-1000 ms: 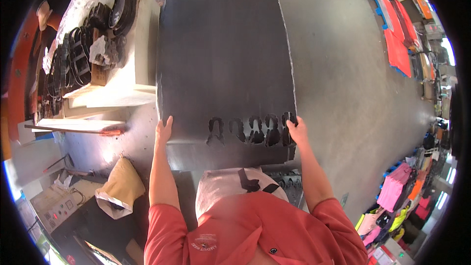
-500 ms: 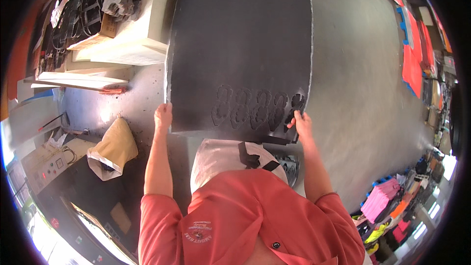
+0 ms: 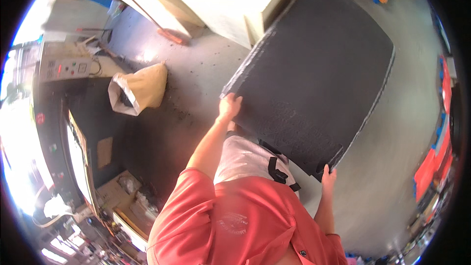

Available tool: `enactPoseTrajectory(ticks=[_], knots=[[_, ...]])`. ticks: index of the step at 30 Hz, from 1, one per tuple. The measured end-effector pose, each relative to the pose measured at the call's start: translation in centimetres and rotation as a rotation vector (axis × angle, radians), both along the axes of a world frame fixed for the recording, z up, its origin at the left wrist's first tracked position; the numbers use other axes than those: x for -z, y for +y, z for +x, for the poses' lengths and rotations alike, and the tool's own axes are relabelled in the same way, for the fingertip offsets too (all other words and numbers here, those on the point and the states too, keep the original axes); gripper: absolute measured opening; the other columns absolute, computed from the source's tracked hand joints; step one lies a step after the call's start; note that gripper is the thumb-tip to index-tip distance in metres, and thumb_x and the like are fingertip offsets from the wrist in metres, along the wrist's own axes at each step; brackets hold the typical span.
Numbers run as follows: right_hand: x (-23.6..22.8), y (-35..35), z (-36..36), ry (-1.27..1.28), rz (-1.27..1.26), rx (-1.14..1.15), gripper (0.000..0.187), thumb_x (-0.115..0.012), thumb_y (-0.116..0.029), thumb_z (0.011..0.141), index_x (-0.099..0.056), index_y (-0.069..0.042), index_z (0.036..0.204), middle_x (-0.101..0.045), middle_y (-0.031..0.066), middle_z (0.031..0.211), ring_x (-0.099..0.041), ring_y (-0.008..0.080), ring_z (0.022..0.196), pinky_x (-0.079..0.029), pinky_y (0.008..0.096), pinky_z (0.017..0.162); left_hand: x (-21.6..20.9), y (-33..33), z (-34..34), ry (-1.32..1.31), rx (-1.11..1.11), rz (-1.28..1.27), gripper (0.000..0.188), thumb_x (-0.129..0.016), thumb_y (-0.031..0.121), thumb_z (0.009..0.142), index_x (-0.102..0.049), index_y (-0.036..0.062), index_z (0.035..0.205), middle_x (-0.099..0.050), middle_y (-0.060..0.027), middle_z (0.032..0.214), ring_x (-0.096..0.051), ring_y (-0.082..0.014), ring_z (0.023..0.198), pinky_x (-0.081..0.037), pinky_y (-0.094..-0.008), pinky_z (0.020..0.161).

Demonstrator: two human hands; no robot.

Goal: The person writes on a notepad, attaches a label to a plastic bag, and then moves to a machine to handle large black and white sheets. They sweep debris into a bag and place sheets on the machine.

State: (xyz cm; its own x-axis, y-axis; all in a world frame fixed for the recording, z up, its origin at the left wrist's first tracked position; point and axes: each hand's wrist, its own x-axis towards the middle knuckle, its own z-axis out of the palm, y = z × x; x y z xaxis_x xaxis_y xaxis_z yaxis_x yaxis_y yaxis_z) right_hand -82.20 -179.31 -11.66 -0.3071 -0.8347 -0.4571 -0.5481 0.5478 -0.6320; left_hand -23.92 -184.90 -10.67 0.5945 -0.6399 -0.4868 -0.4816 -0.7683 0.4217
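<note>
A large dark rubber-like sheet (image 3: 314, 64) spans the space ahead of me, tilted so its far end points to the upper right. Faint sole-shaped cut outlines run along its near edge. My left hand (image 3: 230, 106) is closed on the sheet's near left corner. At the near right corner, my right hand (image 3: 328, 177) grips the sheet with the thumb on top; the fingers beneath are partly hidden. Near the right hand, a cut strip of the sheet hangs at the corner.
A pale bench (image 3: 221, 7) stands beyond the sheet's left edge. On the floor to the left lies an open tan sack (image 3: 147, 88), beside a dark machine with a control panel (image 3: 68, 68). Red sheets (image 3: 429, 172) are stacked at the far right.
My view has turned left, and the sheet has swung with me from straight ahead to a slant. My right hand has moved from the cut outlines to the near right corner.
</note>
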Motion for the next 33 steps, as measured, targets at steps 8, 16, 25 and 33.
enactPoseTrajectory(ticks=[8, 16, 25, 33], knots=[[-5.3, 5.1, 3.4, 0.044, 0.748, -0.016, 0.034, -0.067, -0.031, 0.094, -0.071, 0.002, 0.102, -0.070, 0.0126, 0.083, -0.067, 0.0224, 0.070, -0.053, 0.0372, 0.062, -6.6, 4.2, -0.2, -0.037, -0.010, -0.230, 0.057, -0.066, 0.034, 0.096, -0.049, 0.0086, 0.144, -0.051, -0.0191, 0.142, -0.051, -0.0398, 0.132, -0.047, -0.0495, 0.108], [-9.0, -2.1, 27.6, -0.123, 0.439, -0.566, 0.029, -0.067, -0.024, 0.098, -0.073, -0.002, 0.115, -0.072, 0.0073, 0.088, -0.067, 0.0148, 0.073, -0.053, 0.0295, 0.061, 3.3, 22.1, 10.0, 0.114, 0.130, -0.161, 0.053, -0.062, 0.042, 0.094, -0.064, 0.0072, 0.134, -0.059, -0.0195, 0.144, -0.058, -0.0370, 0.130, -0.045, -0.0481, 0.110], [-11.9, -7.8, 46.6, -0.115, 0.434, -0.811, 0.033, -0.066, -0.019, 0.102, -0.066, 0.001, 0.127, -0.075, 0.0115, 0.099, -0.072, 0.0164, 0.081, -0.059, 0.0283, 0.066, -2.8, 39.8, 17.6, 0.288, -0.922, -0.117, 0.040, -0.060, 0.033, 0.091, -0.076, 0.0021, 0.111, -0.074, -0.0230, 0.113, -0.069, -0.0366, 0.113, -0.052, -0.0452, 0.100], [-6.7, -11.0, 54.6, 0.081, 0.551, -1.216, 0.027, -0.067, -0.023, 0.097, -0.072, -0.002, 0.115, -0.075, 0.0077, 0.091, -0.071, 0.0159, 0.075, -0.058, 0.0299, 0.064, -2.5, 43.2, 4.8, 0.406, -1.227, -0.077, 0.043, -0.059, 0.036, 0.094, -0.075, 0.0034, 0.117, -0.072, -0.0232, 0.120, -0.066, -0.0375, 0.119, -0.051, -0.0445, 0.103]])
